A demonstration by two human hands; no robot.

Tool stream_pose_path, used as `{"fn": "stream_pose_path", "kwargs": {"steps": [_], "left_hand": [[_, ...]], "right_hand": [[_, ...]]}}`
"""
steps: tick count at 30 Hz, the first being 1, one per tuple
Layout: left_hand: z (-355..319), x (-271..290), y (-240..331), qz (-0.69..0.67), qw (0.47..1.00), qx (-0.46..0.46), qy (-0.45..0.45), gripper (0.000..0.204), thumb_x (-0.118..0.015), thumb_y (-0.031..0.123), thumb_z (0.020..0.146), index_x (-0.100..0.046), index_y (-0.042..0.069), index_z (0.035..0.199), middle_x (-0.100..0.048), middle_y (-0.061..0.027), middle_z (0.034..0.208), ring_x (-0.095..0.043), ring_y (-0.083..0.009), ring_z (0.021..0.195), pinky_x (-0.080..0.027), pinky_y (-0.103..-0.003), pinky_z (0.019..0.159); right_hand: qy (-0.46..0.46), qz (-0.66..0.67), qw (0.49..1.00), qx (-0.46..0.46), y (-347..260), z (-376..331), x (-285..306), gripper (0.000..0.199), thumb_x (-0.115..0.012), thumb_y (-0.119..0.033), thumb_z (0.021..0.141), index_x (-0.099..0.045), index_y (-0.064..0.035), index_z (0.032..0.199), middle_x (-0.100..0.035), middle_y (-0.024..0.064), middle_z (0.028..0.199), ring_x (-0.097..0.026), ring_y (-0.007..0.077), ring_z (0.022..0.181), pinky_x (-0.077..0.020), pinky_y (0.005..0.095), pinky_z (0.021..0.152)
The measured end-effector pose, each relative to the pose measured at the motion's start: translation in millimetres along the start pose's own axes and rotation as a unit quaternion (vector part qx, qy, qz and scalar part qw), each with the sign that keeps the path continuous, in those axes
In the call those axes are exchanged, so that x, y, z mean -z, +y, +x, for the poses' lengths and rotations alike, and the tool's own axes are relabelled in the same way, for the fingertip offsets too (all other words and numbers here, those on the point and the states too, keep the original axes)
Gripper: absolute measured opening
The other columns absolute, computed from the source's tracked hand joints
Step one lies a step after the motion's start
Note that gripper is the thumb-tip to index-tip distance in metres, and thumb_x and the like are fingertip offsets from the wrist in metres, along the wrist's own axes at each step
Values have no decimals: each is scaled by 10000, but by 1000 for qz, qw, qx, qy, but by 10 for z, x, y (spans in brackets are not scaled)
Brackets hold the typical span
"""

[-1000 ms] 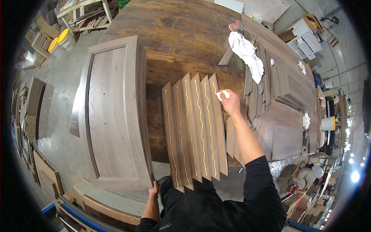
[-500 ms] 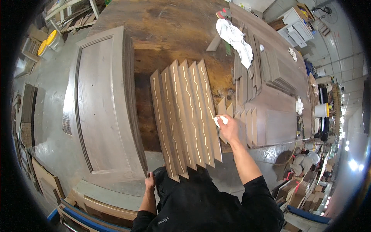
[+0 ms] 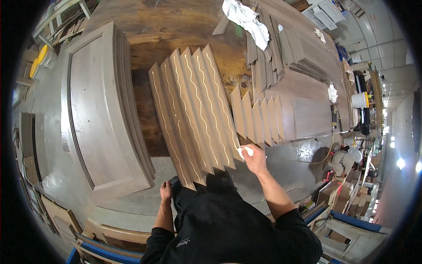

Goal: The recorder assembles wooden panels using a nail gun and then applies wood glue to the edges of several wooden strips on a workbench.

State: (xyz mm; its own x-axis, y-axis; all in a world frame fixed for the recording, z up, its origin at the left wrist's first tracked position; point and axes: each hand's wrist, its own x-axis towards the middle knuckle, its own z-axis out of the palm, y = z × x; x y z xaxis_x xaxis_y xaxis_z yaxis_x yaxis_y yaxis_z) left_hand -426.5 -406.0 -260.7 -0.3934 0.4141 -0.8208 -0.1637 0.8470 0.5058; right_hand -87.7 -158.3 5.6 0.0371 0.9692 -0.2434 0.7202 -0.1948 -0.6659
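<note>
Since a second ago the right hand (image 3: 254, 159) has slid down from the far end of the fanned wooden slats (image 3: 193, 112) to their near corner, and the view has tipped closer to the table (image 3: 176, 31). Its grip is closed around a small white rag (image 3: 246, 152), pressed right against the lowest slat's edge. The left hand (image 3: 165, 192) sits at the table edge under the fan's near tip; can't tell if that grip is holding anything.

Risk as I see it: the slats overhang the edge toward the person, so a firm wipe there could nudge one off or collapse the fan. The smaller row of slats (image 3: 259, 116) sits just beside the hand, easy to knock too. The big panel door (image 3: 96, 114) looks safely apart.
</note>
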Motion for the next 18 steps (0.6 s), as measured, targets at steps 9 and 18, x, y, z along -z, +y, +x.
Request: {"fn": "stream_pose_path", "kwargs": {"steps": [9,18], "left_hand": [[201,106,-287,-2,1000,3,-22,448,-561,339,985,-642,-75,1134,-711,-164,1023,-655,-234,923,-506,-336,825],[64,157,-154,9,1000,-19,-15,439,-558,340,990,-648,-72,1111,-709,-147,998,-650,-212,900,-507,-333,817]], "right_hand": [[-7,-32,999,11,98,-276,-9,175,-703,-185,881,-721,-60,1002,-721,172,944,-710,336,875,-548,367,752],[77,209,974,-41,-127,261,441,236,-687,-160,923,-682,-15,1109,-692,36,873,-599,94,705,-493,240,595]]}}
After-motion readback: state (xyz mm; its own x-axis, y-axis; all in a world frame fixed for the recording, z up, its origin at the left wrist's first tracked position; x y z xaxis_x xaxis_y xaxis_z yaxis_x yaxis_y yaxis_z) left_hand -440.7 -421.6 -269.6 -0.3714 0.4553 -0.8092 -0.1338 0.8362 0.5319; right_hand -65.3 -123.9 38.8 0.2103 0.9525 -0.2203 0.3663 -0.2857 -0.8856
